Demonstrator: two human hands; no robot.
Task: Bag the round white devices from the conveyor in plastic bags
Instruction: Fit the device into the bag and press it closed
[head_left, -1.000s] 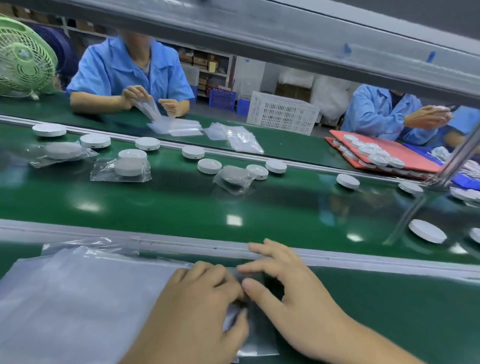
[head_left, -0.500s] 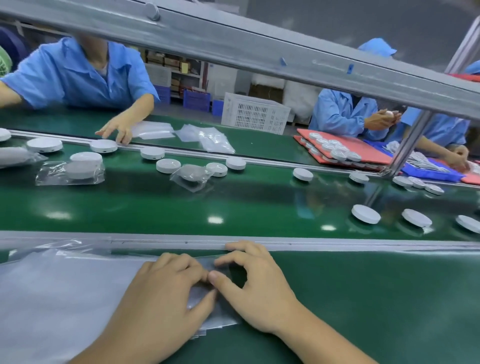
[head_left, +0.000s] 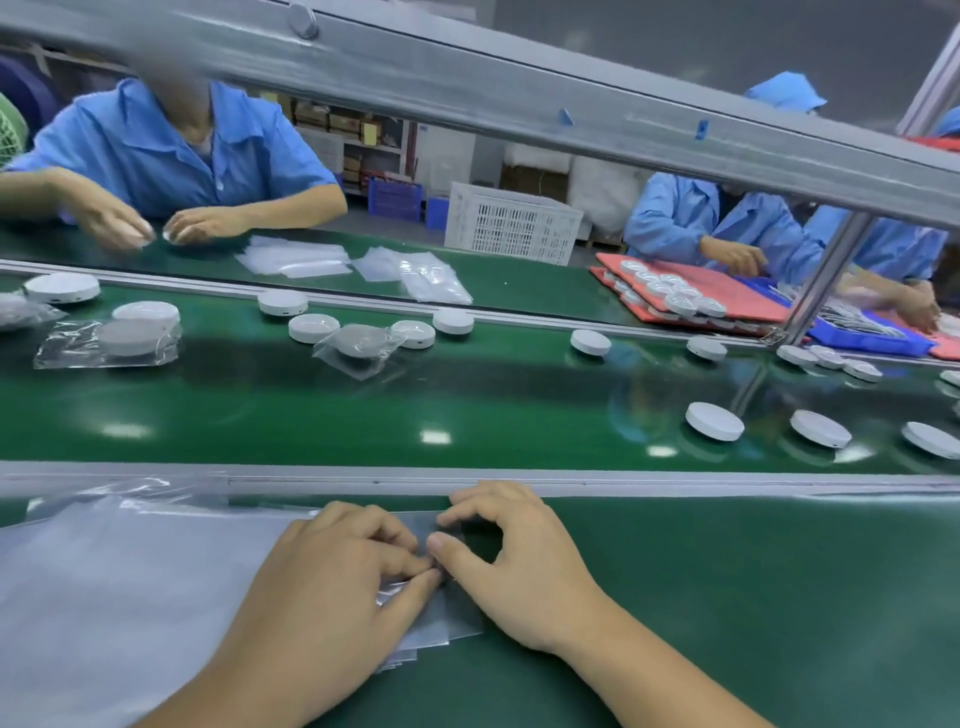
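Observation:
A stack of clear plastic bags (head_left: 104, 587) lies on the green bench in front of me, at the lower left. My left hand (head_left: 332, 587) and my right hand (head_left: 514, 566) both rest on its right end, and their fingertips pinch the edge of the top bag (head_left: 441, 618). Round white devices ride the green conveyor (head_left: 467, 405) beyond the rail; the nearest ones (head_left: 714, 421) (head_left: 821, 428) are at the right. Two bagged devices (head_left: 127, 340) (head_left: 361, 343) lie further left on the belt.
A grey rail (head_left: 623, 486) separates my bench from the belt, and a metal beam (head_left: 519, 98) crosses overhead. A person in blue works across the belt at the left beside loose bags (head_left: 296, 260). Others work at the right over red trays (head_left: 691, 296). A white crate (head_left: 511, 226) stands behind.
The devices and bagged devices have drifted left with the belt. My fingers stay on the bag's edge, pinched a little closer. The person opposite drew both hands together.

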